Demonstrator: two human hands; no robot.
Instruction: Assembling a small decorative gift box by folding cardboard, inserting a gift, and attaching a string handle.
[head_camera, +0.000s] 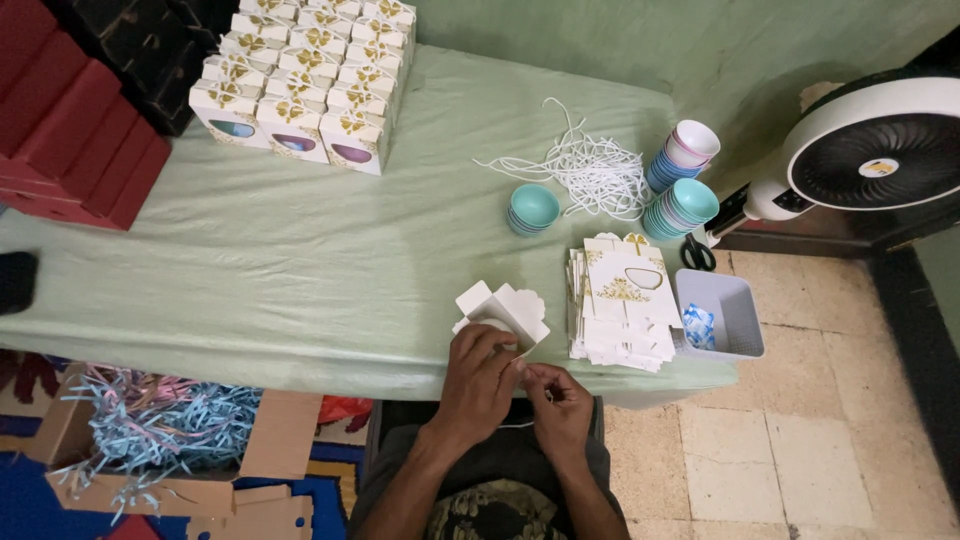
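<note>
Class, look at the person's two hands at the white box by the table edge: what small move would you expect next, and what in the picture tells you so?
Probably threading the white cord through the box. The left hand rests on the half-folded white box, the right hand pinches a thin white cord beside it, and a pile of white cords lies further up the table.
</note>
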